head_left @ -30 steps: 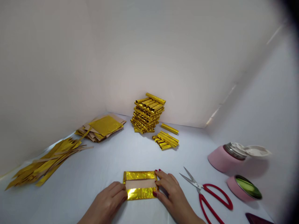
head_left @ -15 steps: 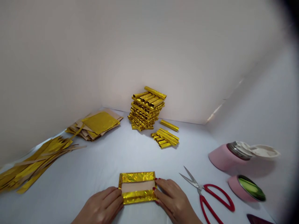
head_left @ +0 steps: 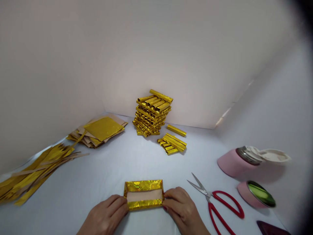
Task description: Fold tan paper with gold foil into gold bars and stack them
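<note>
A folded piece of gold foil paper (head_left: 144, 186) lies in front of me, its long edges turned inward and its pale inner side showing between them. At its near left corner my left hand (head_left: 106, 213) pinches the paper, fingers pressed together. My right hand (head_left: 182, 207) grips the right end with thumb and fingers, red nails showing. The paper's near flap stands partly raised. Right of my right hand lie scissors with red handles (head_left: 227, 204), blades apart.
Behind stands a stack of gold paper tubes (head_left: 153, 114), with a smaller pile (head_left: 172, 143) beside it. Gold sheets (head_left: 105, 129) and cut strips (head_left: 41, 169) lie left. A pink flask (head_left: 237, 163), a pink cup (head_left: 256, 195) and a dark object (head_left: 271, 228) are right.
The near flap of the foil paper has tilted up and looks narrower. The fingers of my right hand have shifted down to the paper's near right edge.
</note>
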The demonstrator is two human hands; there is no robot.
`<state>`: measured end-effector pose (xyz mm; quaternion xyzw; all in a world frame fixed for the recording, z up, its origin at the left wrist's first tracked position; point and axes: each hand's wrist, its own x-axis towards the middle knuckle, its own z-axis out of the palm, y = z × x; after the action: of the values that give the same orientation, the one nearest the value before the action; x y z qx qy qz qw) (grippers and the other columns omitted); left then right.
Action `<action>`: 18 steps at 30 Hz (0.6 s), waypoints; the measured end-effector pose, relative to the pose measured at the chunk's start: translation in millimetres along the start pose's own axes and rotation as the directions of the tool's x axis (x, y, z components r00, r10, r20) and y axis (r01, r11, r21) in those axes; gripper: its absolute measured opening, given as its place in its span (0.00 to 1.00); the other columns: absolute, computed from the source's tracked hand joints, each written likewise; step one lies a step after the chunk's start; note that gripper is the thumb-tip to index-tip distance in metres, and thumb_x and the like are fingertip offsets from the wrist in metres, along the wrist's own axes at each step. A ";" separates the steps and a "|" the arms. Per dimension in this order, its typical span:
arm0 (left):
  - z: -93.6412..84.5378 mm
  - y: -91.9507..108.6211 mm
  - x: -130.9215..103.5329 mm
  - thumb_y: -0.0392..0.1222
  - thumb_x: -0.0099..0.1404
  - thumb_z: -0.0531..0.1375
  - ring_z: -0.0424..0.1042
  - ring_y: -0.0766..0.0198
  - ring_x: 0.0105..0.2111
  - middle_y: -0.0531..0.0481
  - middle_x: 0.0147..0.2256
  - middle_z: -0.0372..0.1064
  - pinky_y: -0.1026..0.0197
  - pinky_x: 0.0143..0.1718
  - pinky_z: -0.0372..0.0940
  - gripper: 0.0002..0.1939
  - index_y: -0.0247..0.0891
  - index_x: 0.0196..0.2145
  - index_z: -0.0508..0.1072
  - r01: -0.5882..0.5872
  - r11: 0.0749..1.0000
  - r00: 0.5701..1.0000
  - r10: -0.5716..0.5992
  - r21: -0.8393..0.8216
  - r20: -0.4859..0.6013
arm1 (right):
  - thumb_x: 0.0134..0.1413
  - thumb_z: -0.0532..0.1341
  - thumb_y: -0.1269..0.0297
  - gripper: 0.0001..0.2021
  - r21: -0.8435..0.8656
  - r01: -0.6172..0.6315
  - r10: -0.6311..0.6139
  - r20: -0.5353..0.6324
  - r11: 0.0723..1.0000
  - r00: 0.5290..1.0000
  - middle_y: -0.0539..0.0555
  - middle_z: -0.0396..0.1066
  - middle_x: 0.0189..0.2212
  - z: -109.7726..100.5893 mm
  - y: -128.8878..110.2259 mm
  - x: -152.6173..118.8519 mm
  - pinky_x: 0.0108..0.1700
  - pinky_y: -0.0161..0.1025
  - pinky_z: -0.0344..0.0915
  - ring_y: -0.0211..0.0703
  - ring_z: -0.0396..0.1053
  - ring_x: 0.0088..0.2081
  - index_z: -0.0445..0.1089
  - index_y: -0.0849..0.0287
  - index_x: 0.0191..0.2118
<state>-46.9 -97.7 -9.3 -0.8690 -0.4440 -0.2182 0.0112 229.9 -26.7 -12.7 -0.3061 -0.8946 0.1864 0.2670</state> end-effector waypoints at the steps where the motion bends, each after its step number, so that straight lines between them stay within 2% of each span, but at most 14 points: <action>1: 1.2 0.0 0.0 0.38 0.74 0.38 0.73 0.62 0.35 0.47 0.37 0.74 0.66 0.33 0.71 0.22 0.39 0.46 0.70 0.021 1.000 1.000 -0.021 -0.015 0.010 | 0.59 0.54 0.73 0.09 0.017 -0.025 0.025 -0.007 1.000 1.000 0.54 0.73 0.35 0.9 -0.4 -0.9 0.38 0.40 0.68 0.43 0.69 0.36 0.71 0.55 0.37; 7: 6.0 -0.4 1.5 0.38 0.74 0.39 0.72 0.63 0.32 0.47 0.34 0.72 0.66 0.33 0.70 0.20 0.40 0.37 0.70 0.070 0.994 0.997 -0.069 -0.081 0.020 | 0.58 0.55 0.71 0.09 0.091 -0.146 0.151 -0.048 0.985 0.987 0.54 0.73 0.36 5.1 -2.3 -3.7 0.40 0.41 0.69 0.45 0.71 0.38 0.72 0.53 0.34; 11: 6.5 -0.9 -1.6 0.38 0.73 0.41 0.73 0.63 0.32 0.48 0.35 0.73 0.66 0.35 0.69 0.17 0.41 0.43 0.69 0.064 0.986 0.998 -0.065 -0.154 -0.006 | 0.58 0.55 0.69 0.08 0.132 -0.194 0.201 -0.045 0.972 0.979 0.53 0.73 0.35 4.3 -5.3 -3.1 0.42 0.42 0.68 0.45 0.70 0.39 0.71 0.53 0.33; 14: 7.7 -2.1 -4.3 0.40 0.72 0.46 0.73 0.64 0.32 0.50 0.34 0.73 0.67 0.33 0.69 0.12 0.41 0.44 0.67 0.138 0.961 0.990 -0.142 -0.238 0.001 | 0.58 0.56 0.70 0.08 0.127 -0.234 0.239 -0.026 0.964 0.971 0.54 0.72 0.37 4.7 -7.4 -3.5 0.43 0.41 0.67 0.46 0.70 0.40 0.72 0.53 0.32; 18: 8.2 -4.4 -3.0 0.41 0.71 0.49 0.73 0.65 0.31 0.53 0.32 0.72 0.68 0.31 0.68 0.09 0.44 0.39 0.68 0.230 0.913 0.971 -0.238 -0.336 0.019 | 0.57 0.56 0.70 0.08 0.121 -0.275 0.280 -0.027 0.954 0.960 0.54 0.71 0.38 7.7 -7.1 -4.6 0.44 0.41 0.66 0.46 0.68 0.42 0.71 0.54 0.31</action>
<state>-48.8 -95.6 -18.6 -0.7963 -0.5008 -0.3000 -0.1586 225.2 -36.3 -16.9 -0.4165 -0.8245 0.2668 0.2750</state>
